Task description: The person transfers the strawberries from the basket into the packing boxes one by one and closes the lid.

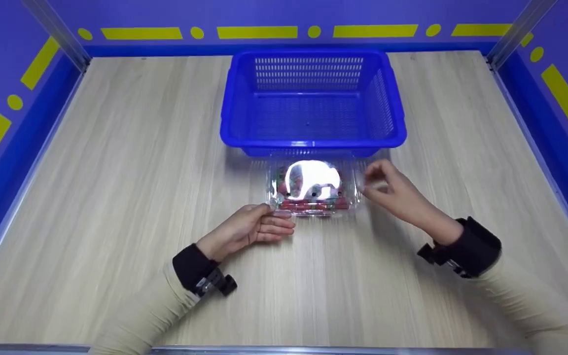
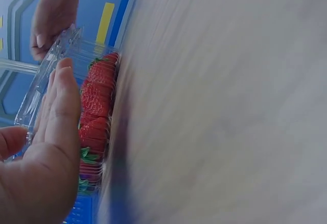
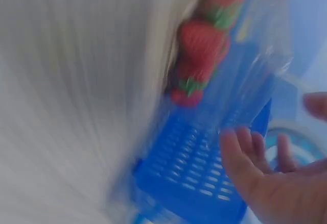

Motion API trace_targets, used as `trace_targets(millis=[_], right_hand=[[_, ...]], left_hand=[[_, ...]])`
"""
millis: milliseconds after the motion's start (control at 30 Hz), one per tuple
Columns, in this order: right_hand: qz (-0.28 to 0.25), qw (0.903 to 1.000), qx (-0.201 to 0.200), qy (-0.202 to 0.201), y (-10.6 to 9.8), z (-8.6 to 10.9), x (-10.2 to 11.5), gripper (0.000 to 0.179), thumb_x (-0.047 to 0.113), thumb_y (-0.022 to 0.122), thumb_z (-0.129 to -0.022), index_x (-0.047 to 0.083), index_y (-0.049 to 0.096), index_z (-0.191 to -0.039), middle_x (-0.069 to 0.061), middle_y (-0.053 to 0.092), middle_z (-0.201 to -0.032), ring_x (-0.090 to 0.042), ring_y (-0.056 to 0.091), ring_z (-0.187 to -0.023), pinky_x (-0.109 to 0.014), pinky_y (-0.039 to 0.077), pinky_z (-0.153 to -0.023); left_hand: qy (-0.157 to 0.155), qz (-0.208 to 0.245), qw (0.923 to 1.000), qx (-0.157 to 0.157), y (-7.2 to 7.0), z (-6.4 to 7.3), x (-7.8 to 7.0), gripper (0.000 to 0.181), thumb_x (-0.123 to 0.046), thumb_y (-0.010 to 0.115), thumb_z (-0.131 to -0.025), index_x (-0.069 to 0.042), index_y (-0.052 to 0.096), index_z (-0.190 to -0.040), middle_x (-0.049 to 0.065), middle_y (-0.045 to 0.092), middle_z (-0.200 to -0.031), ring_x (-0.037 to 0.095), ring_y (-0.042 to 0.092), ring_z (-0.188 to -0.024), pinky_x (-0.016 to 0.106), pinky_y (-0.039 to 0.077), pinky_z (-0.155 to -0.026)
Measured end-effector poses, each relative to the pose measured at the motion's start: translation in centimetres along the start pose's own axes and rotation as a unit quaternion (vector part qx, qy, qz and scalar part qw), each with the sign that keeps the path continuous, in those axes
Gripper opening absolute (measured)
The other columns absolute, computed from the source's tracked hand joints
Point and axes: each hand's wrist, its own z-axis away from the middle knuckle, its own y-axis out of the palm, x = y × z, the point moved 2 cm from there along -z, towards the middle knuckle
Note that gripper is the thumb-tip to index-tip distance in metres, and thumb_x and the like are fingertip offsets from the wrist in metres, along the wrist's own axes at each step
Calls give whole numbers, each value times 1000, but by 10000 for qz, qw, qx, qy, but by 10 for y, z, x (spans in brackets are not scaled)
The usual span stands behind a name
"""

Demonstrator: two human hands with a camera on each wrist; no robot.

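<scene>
A clear plastic box (image 1: 350, 202) of red strawberries (image 2: 97, 99) with green leaves lies on the tabletop, with strong glare on its lid in the head view. At its near left corner is my left hand (image 1: 254, 227). The left thumb (image 2: 13, 140) lies over the lid's edge and the fingers stretch along below it, so the rim is pinched between them. My right hand (image 1: 395, 192) is at the box's right side, thumb and fingers loosely bent. In the right wrist view its fingers (image 3: 245, 157) stand beside the clear plastic, gripping nothing.
A blue plastic basket (image 1: 313, 144) with slotted walls stands just behind the box, with nothing inside it. Blue panels with yellow marks (image 1: 257, 32) border the wood-grain tabletop (image 1: 141, 172) at the back and both sides.
</scene>
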Motion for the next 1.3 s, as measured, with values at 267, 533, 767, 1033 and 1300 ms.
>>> trace_targets(millis=[267,533,767,1033,1300], right_hand=[[-2973,9108,1709,2300,16,9,-24,6,18,47,-105,13,45,-102,7,56,-77,-6,58,-66,-24,62,-65],[-3043,9094,1445,2440,21,9,-33,26,17,49,-106,21,68,-89,13,45,-62,-1,41,-57,-15,41,-55],[-3165,9169,1285,2063,23,12,-35,34,11,51,-104,21,57,-72,14,43,-57,1,37,-51,-13,30,-49],[-272,9667,2067,1482,-19,8,-13,51,37,38,-111,-5,61,-130,-2,77,-89,-8,65,-73,-20,50,-61],[2152,9719,-937,-168,-126,-18,72,76,54,45,-106,7,26,-162,-25,33,-164,-49,34,-149,-65,27,-124]], left_hand=[[68,-136,9996,-243,-2,6,-5,47,-18,33,-111,14,47,-142,-1,78,-98,9,76,-91,24,63,-87],[51,-43,9993,-356,-3,4,-4,43,-15,41,-109,16,49,-138,-1,78,-95,9,76,-88,25,64,-86],[-87,-207,9990,-388,-1,3,-6,42,-15,42,-108,15,51,-137,3,79,-98,9,76,-87,26,63,-87],[-216,-3994,9155,-444,-18,37,-49,59,-44,40,-110,5,56,-139,25,67,-133,32,70,-116,46,56,-106],[1197,-5914,7700,-2073,-38,104,-195,100,-59,57,-99,-12,0,-165,16,-4,-173,42,-5,-160,63,0,-130]])
